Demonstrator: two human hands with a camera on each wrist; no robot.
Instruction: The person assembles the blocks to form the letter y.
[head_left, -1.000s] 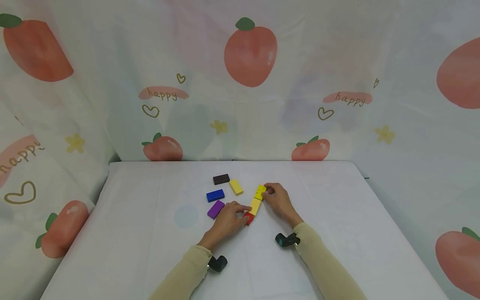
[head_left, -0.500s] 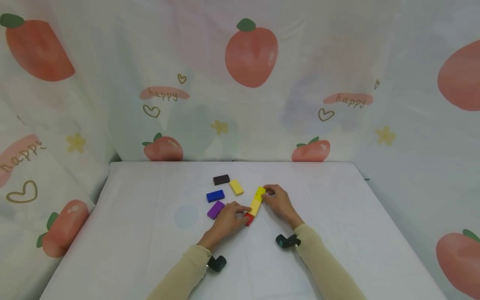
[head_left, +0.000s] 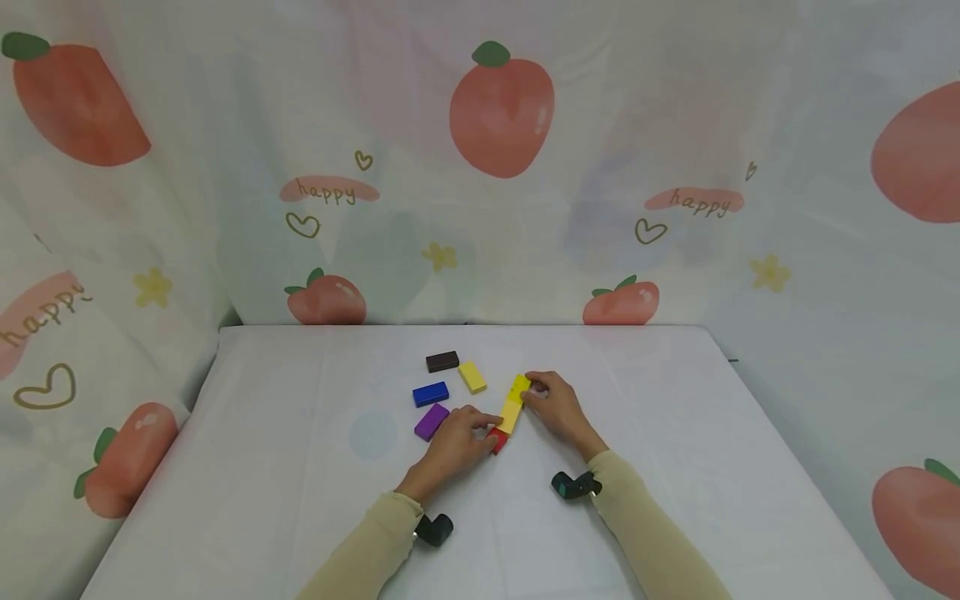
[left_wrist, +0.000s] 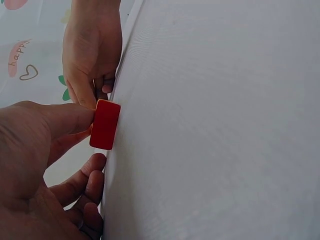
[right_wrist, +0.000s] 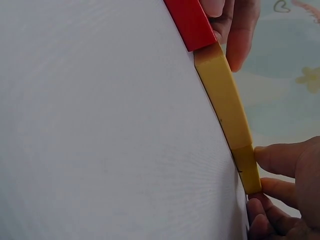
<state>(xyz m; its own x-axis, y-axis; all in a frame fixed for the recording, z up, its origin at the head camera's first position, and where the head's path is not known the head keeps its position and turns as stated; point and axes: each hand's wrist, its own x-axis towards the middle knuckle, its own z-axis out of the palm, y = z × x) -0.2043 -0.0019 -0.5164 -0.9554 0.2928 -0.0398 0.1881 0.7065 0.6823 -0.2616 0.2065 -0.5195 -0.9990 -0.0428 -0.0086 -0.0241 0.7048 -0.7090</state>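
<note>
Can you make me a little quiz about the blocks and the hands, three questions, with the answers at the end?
1. How many blocks lie outside the row?
2. True or false: the red block is at the row's far end.
3. Who touches the bright yellow block in the row? A) left hand B) right hand C) neither

Key:
1. Four: the black block, loose yellow block, blue block and purple block.
2. False; it is at the near end.
3. B

The red block [head_left: 498, 442], the pale yellow block [head_left: 510, 418] and the bright yellow block [head_left: 519, 387] form one slanted row, touching end to end.
</note>
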